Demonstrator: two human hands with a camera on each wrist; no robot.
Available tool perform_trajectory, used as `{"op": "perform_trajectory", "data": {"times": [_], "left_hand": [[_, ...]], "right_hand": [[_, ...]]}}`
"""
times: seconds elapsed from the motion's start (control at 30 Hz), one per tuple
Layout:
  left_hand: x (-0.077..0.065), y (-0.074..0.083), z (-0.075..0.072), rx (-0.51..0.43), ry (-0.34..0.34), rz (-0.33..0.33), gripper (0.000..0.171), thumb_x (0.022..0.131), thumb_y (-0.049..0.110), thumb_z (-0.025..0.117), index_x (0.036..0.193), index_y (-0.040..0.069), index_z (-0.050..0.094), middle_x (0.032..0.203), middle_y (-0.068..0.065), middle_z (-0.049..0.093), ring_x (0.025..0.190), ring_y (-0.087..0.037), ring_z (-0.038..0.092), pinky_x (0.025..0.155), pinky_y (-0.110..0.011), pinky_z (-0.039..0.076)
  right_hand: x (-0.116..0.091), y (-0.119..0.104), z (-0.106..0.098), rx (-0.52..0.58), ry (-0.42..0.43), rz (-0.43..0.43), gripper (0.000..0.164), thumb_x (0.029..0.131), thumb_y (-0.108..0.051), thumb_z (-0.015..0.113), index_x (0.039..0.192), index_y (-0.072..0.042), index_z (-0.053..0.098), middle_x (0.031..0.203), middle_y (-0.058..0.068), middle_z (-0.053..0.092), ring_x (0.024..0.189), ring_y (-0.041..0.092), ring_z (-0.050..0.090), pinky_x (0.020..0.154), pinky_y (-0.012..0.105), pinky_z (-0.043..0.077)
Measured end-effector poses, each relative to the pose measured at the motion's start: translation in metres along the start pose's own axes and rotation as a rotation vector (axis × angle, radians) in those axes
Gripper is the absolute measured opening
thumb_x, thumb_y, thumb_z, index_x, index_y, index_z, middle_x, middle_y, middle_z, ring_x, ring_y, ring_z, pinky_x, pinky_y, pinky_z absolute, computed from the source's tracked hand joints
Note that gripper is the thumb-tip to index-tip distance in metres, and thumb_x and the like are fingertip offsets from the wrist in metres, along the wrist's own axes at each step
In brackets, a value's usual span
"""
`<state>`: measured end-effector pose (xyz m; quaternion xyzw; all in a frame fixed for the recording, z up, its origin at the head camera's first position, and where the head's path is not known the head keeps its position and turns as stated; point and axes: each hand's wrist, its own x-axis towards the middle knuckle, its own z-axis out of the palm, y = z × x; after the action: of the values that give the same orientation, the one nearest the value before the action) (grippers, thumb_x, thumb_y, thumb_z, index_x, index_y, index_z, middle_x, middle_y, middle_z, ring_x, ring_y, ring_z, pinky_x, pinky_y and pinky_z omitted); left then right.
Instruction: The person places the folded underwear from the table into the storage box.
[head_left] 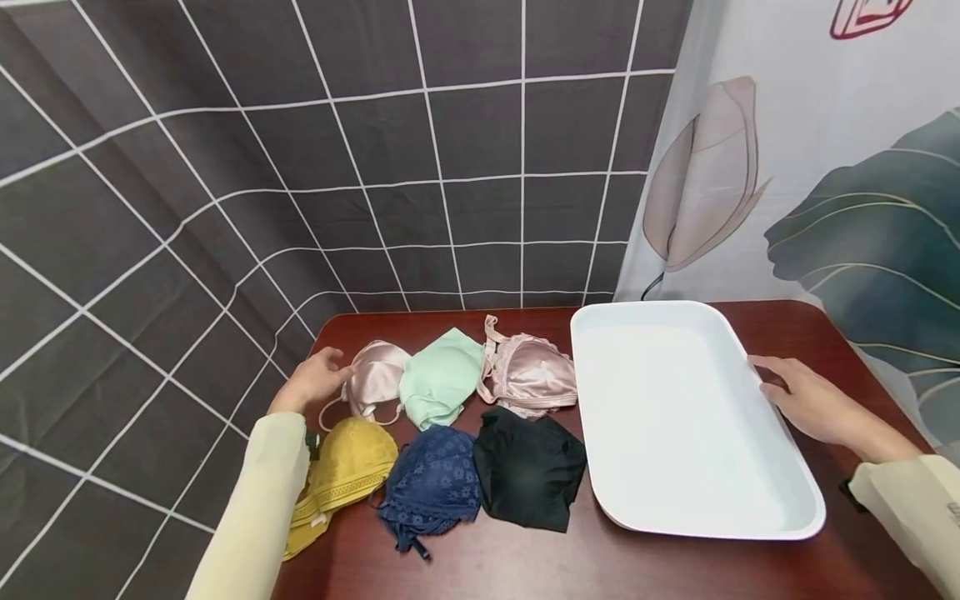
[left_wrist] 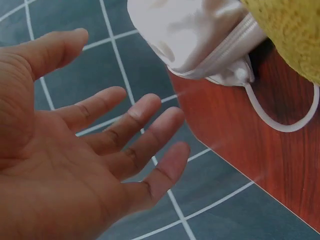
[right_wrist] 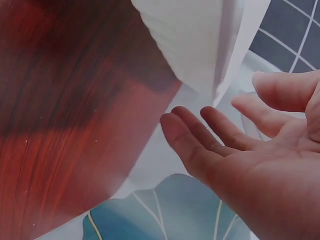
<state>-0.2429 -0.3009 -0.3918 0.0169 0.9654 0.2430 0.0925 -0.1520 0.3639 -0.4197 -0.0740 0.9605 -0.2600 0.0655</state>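
Note:
My left hand (head_left: pixel 315 377) is at the table's left edge, beside a pale pink satin bra (head_left: pixel 377 375). In the left wrist view its fingers (left_wrist: pixel 150 120) are spread and loosely bent, holding nothing, with the pink cup beyond them. My right hand (head_left: pixel 806 398) is at the right rim of a white rectangular tray (head_left: pixel 678 310); the right wrist view shows its relaxed fingers (right_wrist: pixel 182 137) near the tray's outer wall (right_wrist: pixel 195 45). A mint green bra (head_left: pixel 442 379) and a lace-trimmed pink bra (head_left: pixel 536 373) lie between the left hand and the tray.
In the front row are a mustard yellow bra (head_left: pixel 348 462), a navy lace bra (head_left: pixel 435 483) and a folded black garment (head_left: pixel 528 471). They lie on a reddish-brown table (head_left: pixel 517 558). A dark gridded curtain (head_left: pixel 480 208) hangs behind and at left, a floral white one (head_left: pixel 795 167) at right.

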Motion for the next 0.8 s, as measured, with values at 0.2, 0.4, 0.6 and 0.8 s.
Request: {"op": "perform_trajectory", "data": {"times": [0.2,0.4,0.6,0.8], "left_hand": [[0.01,-0.009,0.002,0.005,-0.026,-0.018,0.055,0.094,0.028,0.053,0.131,-0.011,0.041,0.115,-0.031,0.056,0.107,-0.042,0.053,0.09,-0.051,0.04],[0.017,-0.015,0.009,-0.009,-0.064,-0.016,0.056,0.094,0.027,0.055,0.132,-0.012,0.039,0.118,-0.033,0.053,0.111,-0.044,0.051,0.092,-0.052,0.039],[0.023,-0.016,0.015,-0.009,-0.097,-0.078,0.062,0.093,0.032,0.056,0.134,-0.011,0.035,0.135,-0.035,0.038,0.121,-0.048,0.04,0.098,-0.054,0.032],[0.031,-0.015,0.02,-0.01,-0.124,-0.101,0.066,0.093,0.036,0.057,0.134,-0.01,0.034,0.129,-0.034,0.043,0.113,-0.044,0.046,0.096,-0.053,0.035]], "right_hand": [[0.011,0.006,-0.002,-0.003,0.009,0.009,0.054,0.094,-0.008,0.055,0.138,0.012,0.03,0.13,0.039,0.034,0.11,0.057,0.042,0.085,0.067,0.035],[0.011,0.01,0.0,0.01,0.0,0.058,0.057,0.092,-0.008,0.056,0.139,0.011,0.03,0.132,0.04,0.031,0.112,0.058,0.038,0.085,0.069,0.032],[0.011,0.011,0.002,0.018,0.006,0.054,0.057,0.093,-0.008,0.056,0.14,0.011,0.029,0.133,0.04,0.032,0.111,0.058,0.04,0.084,0.068,0.034],[0.01,0.013,0.004,0.032,0.008,0.058,0.058,0.094,-0.011,0.056,0.141,0.009,0.028,0.133,0.04,0.033,0.109,0.057,0.044,0.083,0.065,0.038]]}}
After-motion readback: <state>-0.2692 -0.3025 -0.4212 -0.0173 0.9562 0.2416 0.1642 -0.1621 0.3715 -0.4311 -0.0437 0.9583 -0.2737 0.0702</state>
